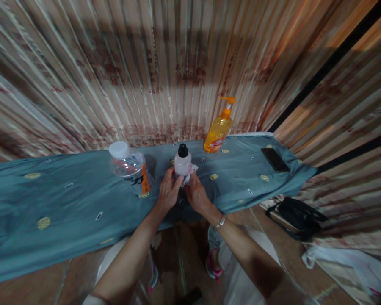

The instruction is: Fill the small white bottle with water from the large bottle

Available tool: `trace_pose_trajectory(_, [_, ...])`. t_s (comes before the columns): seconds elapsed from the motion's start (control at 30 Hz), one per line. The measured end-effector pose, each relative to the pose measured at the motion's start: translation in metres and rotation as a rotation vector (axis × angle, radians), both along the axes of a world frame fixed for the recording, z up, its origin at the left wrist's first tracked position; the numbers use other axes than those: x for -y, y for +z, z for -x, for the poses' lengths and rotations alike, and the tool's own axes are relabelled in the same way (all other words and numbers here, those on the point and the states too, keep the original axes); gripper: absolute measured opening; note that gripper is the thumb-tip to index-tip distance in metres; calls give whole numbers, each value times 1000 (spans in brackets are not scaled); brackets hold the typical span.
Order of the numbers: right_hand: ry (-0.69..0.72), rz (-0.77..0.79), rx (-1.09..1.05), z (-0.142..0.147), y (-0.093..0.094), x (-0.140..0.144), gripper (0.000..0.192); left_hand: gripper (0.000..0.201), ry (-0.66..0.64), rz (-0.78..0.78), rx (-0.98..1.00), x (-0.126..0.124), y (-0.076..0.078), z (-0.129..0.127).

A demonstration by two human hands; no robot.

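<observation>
A small pale pink bottle with a black cap (183,162) stands upright between my hands, over the cloth-covered table. My left hand (169,187) grips its left side, thumb across the front. My right hand (197,191) is closed on a crumpled white tissue (190,173) pressed against the bottle's right side. The bottle's lower part is partly hidden by fingers and tissue. Left of my hands is a large clear plastic jar (130,167) with a white lid and an orange label. Behind and to the right stands a pump bottle (218,131) of orange liquid.
The table wears a blue-green cloth (82,203) with yellow patterns. A dark phone (275,159) lies near its right end. Pleated curtains (130,76) hang right behind the table, and a black pole (324,72) slants at the right. On the floor sits a black bag (296,218).
</observation>
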State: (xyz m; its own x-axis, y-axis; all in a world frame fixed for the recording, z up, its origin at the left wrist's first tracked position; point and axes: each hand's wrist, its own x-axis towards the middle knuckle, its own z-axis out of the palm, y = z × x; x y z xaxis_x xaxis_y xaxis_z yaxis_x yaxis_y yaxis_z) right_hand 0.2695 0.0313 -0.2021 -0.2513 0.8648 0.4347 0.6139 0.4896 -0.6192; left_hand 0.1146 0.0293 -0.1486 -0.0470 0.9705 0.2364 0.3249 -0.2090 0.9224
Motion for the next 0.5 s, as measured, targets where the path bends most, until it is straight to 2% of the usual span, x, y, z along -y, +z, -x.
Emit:
trace_pose_trajectory(0.1, [2, 6, 39, -4, -7, 6, 66, 45, 40, 26, -1, -2, -3, -5])
trace_pose_trajectory(0.27, [49, 44, 33, -13, 5, 12, 57, 53, 110, 33, 35, -11, -8, -9])
trace_pose_trajectory(0.37, [32, 119, -62, -25, 16, 4, 49, 61, 116, 11, 84, -18, -13, -7])
trace_pose_trajectory(0.5, [-78, 190, -269, -50, 31, -17, 36, 65, 122, 16, 58, -24, -20, -4])
